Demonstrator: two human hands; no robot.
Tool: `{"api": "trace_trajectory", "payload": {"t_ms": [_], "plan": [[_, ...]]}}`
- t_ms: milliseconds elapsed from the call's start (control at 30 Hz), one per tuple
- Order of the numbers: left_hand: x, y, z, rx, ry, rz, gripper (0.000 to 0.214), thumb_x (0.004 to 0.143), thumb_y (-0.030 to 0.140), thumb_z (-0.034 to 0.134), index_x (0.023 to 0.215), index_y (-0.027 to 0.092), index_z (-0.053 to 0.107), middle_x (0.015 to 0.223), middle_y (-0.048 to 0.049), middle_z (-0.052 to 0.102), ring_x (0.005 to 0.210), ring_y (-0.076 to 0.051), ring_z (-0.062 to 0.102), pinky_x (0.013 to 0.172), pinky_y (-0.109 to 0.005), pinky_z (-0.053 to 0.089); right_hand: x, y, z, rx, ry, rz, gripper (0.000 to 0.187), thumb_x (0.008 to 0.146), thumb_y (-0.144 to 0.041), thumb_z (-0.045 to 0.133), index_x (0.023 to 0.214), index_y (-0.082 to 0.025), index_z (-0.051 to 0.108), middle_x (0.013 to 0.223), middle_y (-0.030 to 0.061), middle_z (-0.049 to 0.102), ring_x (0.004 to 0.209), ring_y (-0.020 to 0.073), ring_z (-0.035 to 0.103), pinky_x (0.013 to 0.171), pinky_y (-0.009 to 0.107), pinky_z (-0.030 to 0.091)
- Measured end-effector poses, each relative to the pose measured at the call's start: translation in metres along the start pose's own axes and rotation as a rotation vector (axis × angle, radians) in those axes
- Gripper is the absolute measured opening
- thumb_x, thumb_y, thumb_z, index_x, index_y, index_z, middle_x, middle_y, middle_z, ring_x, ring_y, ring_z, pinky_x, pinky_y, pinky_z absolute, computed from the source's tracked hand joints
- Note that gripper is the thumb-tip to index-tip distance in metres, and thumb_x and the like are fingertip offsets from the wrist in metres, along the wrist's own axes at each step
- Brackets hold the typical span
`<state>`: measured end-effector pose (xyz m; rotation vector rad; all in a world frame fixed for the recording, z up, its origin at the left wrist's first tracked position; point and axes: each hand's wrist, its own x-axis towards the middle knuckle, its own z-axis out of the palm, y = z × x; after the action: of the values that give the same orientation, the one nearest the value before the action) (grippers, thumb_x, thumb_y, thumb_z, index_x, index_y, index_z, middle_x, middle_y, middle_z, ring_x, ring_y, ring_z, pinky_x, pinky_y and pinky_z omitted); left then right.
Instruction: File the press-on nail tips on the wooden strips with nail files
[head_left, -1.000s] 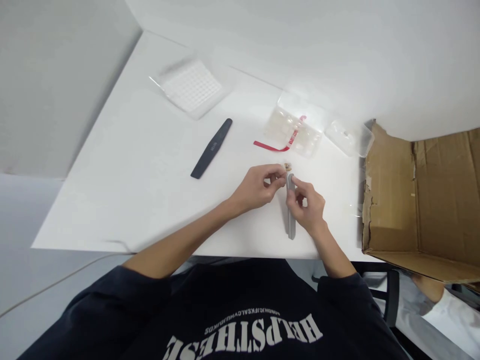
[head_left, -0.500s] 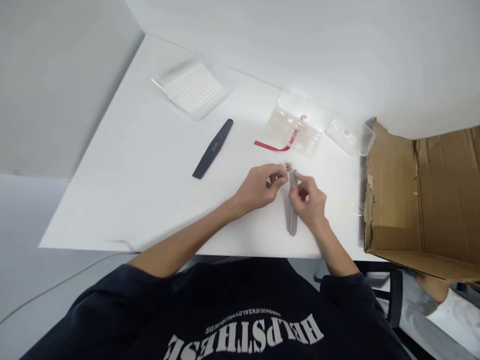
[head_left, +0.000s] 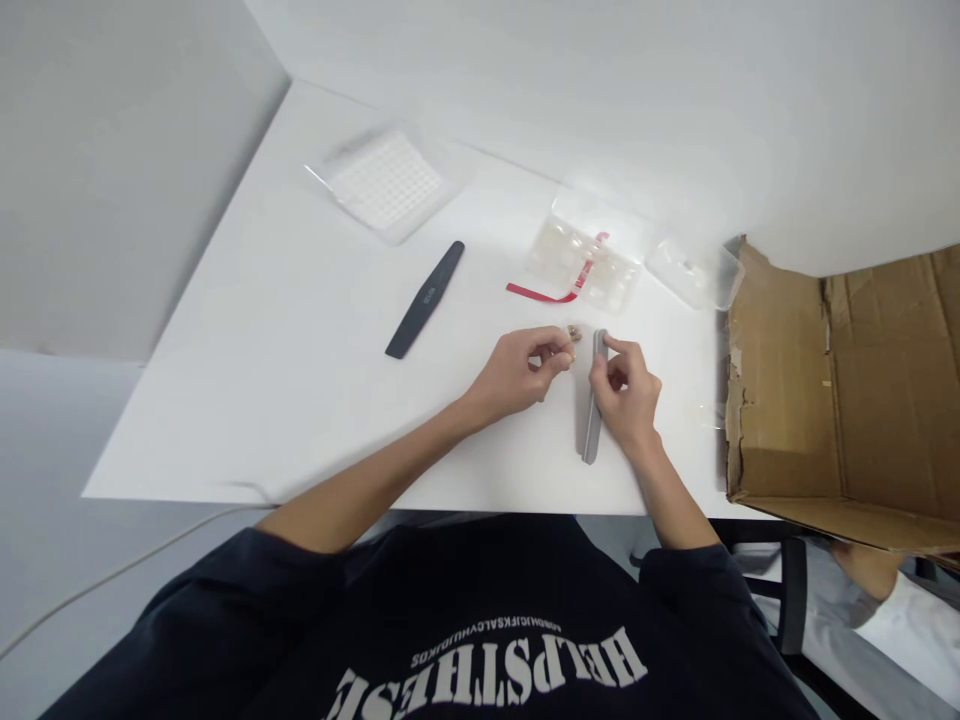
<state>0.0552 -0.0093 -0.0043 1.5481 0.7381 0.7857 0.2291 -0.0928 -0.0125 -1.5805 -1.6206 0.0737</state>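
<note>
My left hand (head_left: 517, 372) pinches a tiny beige piece (head_left: 574, 333) between thumb and fingertips; its exact kind is too small to tell. My right hand (head_left: 626, 390) grips a grey nail file (head_left: 591, 425) near its upper end, with the lower end resting on the white table (head_left: 247, 400). The file stands tilted just to the right of the beige piece, apart from it. A black nail file (head_left: 425, 300) lies farther left, beyond reach of both fingertips.
A clear tray of white grid pieces (head_left: 386, 180) and a clear blister tray (head_left: 581, 262) with a red strip (head_left: 544, 294) lie at the back. A clear plastic box (head_left: 694, 275) and an open cardboard box (head_left: 825, 400) stand right. Another person's hand (head_left: 870, 570) shows below it.
My right hand has shifted right, taking the top of the grey file with it and tilting the file. My left hand and the beige piece have stayed nearly still.
</note>
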Motion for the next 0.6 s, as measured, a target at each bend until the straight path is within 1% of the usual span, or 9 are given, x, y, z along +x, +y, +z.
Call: {"api": "trace_trajectory", "payload": {"t_ms": [33,67,133,233,300,367,400,500,600], "plan": [[0.0006,0.0001,-0.0005,-0.038,-0.012,-0.016,0.014,0.095,0.025,0.066,0.085,0.016,0.067,0.076,0.0011,0.064,0.050,-0.006,0.054,0.046,-0.019,0.047,0.0000,-0.0002,0.0002,0.012,0.019,-0.020,0.023,0.101,-0.026,0.059,0.122,-0.024,0.066,0.063,-0.0095,0.053,0.049,0.0084,0.045,0.051,0.021,0.045],[0.0012,0.0001,-0.0010,-0.071,-0.022,-0.024,0.014,0.095,0.026,0.066,0.085,0.016,0.068,0.077,0.0008,0.064,0.047,-0.005,0.053,0.044,-0.018,0.046,-0.0001,-0.0003,0.0004,0.026,0.006,-0.069,0.024,0.100,-0.027,0.061,0.122,-0.024,0.066,0.064,-0.0091,0.054,0.049,0.0083,0.046,0.051,0.021,0.046],[0.0024,-0.0003,-0.0021,-0.117,-0.030,-0.029,0.015,0.095,0.026,0.067,0.085,0.015,0.067,0.078,0.0003,0.065,0.044,-0.004,0.053,0.041,-0.018,0.045,-0.0003,-0.0001,0.0006,0.024,-0.029,-0.123,0.024,0.099,-0.028,0.062,0.122,-0.023,0.067,0.064,-0.0086,0.056,0.049,0.0082,0.047,0.051,0.021,0.047],[0.0041,-0.0005,-0.0035,-0.168,-0.020,-0.042,0.014,0.093,0.025,0.069,0.083,0.015,0.066,0.077,0.0001,0.064,0.043,-0.004,0.053,0.038,-0.017,0.044,-0.0002,0.0011,0.0001,-0.029,0.000,-0.048,0.022,0.101,-0.026,0.059,0.122,-0.024,0.066,0.063,-0.0093,0.052,0.049,0.0086,0.046,0.050,0.021,0.046],[0.0048,-0.0005,-0.0038,-0.202,-0.039,-0.045,0.015,0.093,0.025,0.070,0.083,0.014,0.067,0.078,-0.0002,0.064,0.043,-0.004,0.053,0.037,-0.017,0.044,-0.0002,0.0019,-0.0005,-0.007,0.018,-0.091,0.025,0.101,-0.025,0.060,0.125,-0.024,0.066,0.065,-0.0090,0.054,0.049,0.0084,0.046,0.050,0.021,0.046],[0.0052,-0.0010,-0.0037,-0.228,-0.059,-0.042,0.018,0.093,0.028,0.072,0.082,0.014,0.067,0.077,-0.0001,0.064,0.043,-0.004,0.053,0.037,-0.017,0.045,-0.0001,0.0023,-0.0010,0.017,-0.005,-0.133,0.026,0.100,-0.025,0.062,0.125,-0.025,0.066,0.066,-0.0088,0.056,0.049,0.0082,0.047,0.050,0.022,0.047],[0.0053,-0.0015,-0.0035,-0.241,-0.064,-0.044,0.019,0.093,0.029,0.073,0.082,0.014,0.067,0.077,0.0000,0.064,0.042,-0.003,0.053,0.037,-0.017,0.045,0.0000,0.0025,-0.0013,0.015,-0.010,-0.122,0.025,0.100,-0.025,0.061,0.125,-0.025,0.066,0.065,-0.0090,0.055,0.049,0.0083,0.047,0.050,0.022,0.047],[0.0055,-0.0032,-0.0030,-0.305,-0.077,-0.068,0.023,0.091,0.034,0.078,0.083,0.014,0.068,0.076,0.0001,0.064,0.041,-0.003,0.051,0.037,-0.017,0.046,0.0002,0.0024,-0.0022,-0.001,0.029,-0.078,0.025,0.101,-0.025,0.059,0.126,-0.025,0.066,0.063,-0.0095,0.053,0.047,0.0087,0.047,0.048,0.022,0.046],[0.0056,-0.0036,-0.0033,-0.385,-0.113,-0.087,0.030,0.089,0.040,0.081,0.083,0.014,0.068,0.076,-0.0002,0.064,0.042,-0.003,0.051,0.037,-0.017,0.045,0.0004,0.0016,-0.0029,0.024,-0.007,-0.152,0.026,0.101,-0.026,0.060,0.127,-0.026,0.066,0.066,-0.0084,0.057,0.047,0.0084,0.049,0.048,0.022,0.048]]}}
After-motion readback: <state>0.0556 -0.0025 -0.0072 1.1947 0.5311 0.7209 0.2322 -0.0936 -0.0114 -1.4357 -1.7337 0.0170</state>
